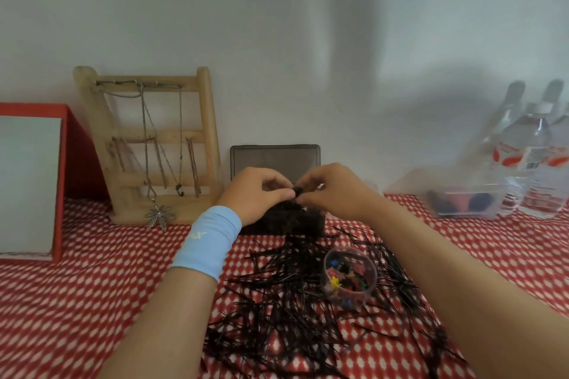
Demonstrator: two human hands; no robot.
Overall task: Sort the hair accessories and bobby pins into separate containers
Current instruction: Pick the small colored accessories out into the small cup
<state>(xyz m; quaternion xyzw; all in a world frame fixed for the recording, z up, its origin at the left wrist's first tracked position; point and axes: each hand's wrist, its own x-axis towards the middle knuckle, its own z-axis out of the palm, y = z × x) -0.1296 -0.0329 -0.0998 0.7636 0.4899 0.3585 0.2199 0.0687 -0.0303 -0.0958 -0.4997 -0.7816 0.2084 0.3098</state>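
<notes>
Pins [277, 301] surround clip cup [375, 274]; left hand [258, 194], right hand [335, 191] pinch accessory [297, 191].

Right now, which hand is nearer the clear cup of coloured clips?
Right. The right hand is straight beyond the clear cup; the left hand is beyond it and leftward. Both pinch one small dark item.

Light-blue elastic wristband [209, 243], wide and smooth, printed with a small white logo [196, 235], was worn on the left wrist behind the left hand [258, 194], while right forearm [446, 261] and right hand [335, 191] were left bare.
</notes>
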